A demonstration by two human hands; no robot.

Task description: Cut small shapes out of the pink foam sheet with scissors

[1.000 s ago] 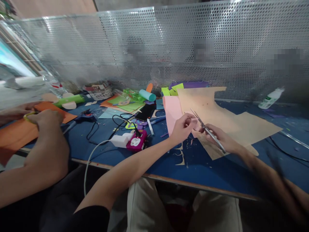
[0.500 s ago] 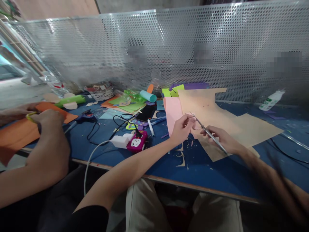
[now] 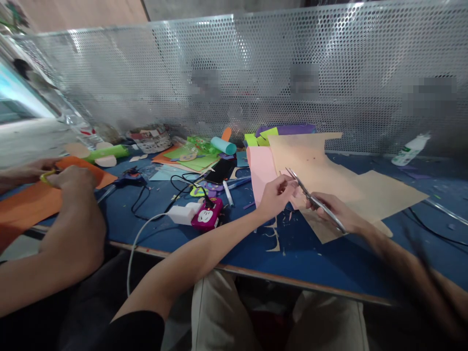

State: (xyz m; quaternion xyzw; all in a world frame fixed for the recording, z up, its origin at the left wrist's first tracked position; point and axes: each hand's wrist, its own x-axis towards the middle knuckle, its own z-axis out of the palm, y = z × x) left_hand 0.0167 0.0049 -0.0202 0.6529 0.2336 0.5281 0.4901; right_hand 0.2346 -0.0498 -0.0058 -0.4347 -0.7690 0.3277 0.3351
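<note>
Over table (image 3: 310, 263), scissors (image 3: 314, 199) aslant forward-left.

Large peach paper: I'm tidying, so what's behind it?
Past the top edge of the peach paper, a purple item and lime paper show; anything fully covered is hidden.

Open way in: wedge of blue tabletop (image 3: 329, 265) between left forearm (image 3: 208, 248) and right forearm (image 3: 380, 243), front edge up to the hands; just flat paper scraps (image 3: 276, 248) there. Tight between left hand (image 3: 276, 196) and right hand (image 3: 334, 210): scissors (image 3: 321, 207) reach across. Pink sheet (image 3: 261, 170) and tan paper (image 3: 387, 192) cover the area behind. Left side blocked by magenta power block (image 3: 207, 215), white charger (image 3: 179, 213), white cable (image 3: 129, 263); co-worker's arm (image 3: 73, 229) beyond. Perforated panel (image 3: 256, 63) walls off the back. Right: room between tan paper and glue bottle (image 3: 411, 149).
</note>
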